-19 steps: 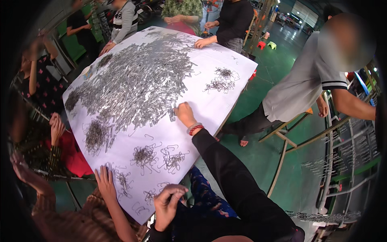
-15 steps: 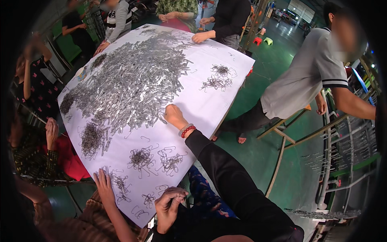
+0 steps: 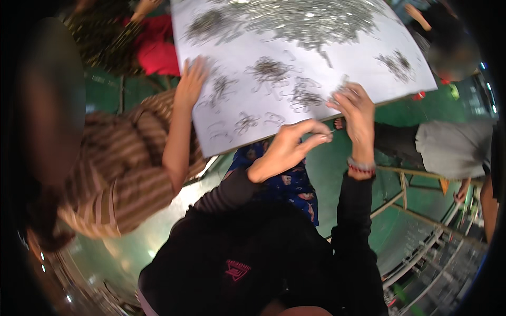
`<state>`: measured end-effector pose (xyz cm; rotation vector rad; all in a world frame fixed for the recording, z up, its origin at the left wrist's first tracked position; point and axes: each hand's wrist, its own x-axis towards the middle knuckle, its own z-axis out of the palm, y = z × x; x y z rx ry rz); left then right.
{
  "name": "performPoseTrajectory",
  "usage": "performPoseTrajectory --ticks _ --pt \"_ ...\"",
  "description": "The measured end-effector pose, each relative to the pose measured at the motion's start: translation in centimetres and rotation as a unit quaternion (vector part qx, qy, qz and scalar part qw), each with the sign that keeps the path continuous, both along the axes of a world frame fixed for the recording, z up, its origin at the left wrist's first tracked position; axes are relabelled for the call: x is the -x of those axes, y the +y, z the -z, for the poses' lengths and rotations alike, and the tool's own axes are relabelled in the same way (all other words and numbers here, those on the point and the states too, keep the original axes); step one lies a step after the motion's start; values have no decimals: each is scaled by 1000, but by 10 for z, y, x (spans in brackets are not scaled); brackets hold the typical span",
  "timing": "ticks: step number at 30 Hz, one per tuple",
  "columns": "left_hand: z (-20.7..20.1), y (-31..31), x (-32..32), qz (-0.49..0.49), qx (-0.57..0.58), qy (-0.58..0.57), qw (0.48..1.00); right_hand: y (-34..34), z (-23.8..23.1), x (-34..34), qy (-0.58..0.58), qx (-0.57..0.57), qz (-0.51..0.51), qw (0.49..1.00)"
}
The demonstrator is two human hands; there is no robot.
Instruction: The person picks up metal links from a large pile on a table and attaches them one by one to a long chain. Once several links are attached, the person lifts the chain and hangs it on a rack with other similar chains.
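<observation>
My left hand [image 3: 289, 149] is closed in a pinch just off the table's near edge. Something thin and pale shows at its fingertips, too blurred to name. Beside it, my right hand [image 3: 358, 113] curls over the near edge around a few small silvery metal pieces [image 3: 341, 84], which stick out past the fingers. The table [image 3: 348, 62] has a white top. Nearest my hands lies a loose cluster of bent wire hooks [image 3: 305, 97]. Farther back spreads a large heap of shiny narrow metal pieces [image 3: 316, 21].
More hook clusters [image 3: 270, 68] dot the tabletop. At my left, a person in a striped brown top [image 3: 126, 174] rests a hand [image 3: 192, 79] on the table. Another person in a grey shirt [image 3: 453, 147] is at the right, near a wooden frame [image 3: 403, 184].
My view has tipped down toward my body. My right hand has drawn back from the big heap to beside my left hand, with metal pieces in it. The left hand stays pinched.
</observation>
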<state>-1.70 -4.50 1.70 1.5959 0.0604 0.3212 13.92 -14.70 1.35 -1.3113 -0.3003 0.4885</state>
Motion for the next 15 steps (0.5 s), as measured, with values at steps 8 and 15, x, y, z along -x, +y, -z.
performPoseTrajectory --ticks 8,15 --pt "-9 -1 4 -40 -49 8 998 -30 -41 63 -75 -26 -8 997" --pt "7 4 2 -51 -94 -22 994 -20 -37 73 -131 -9 49 990"
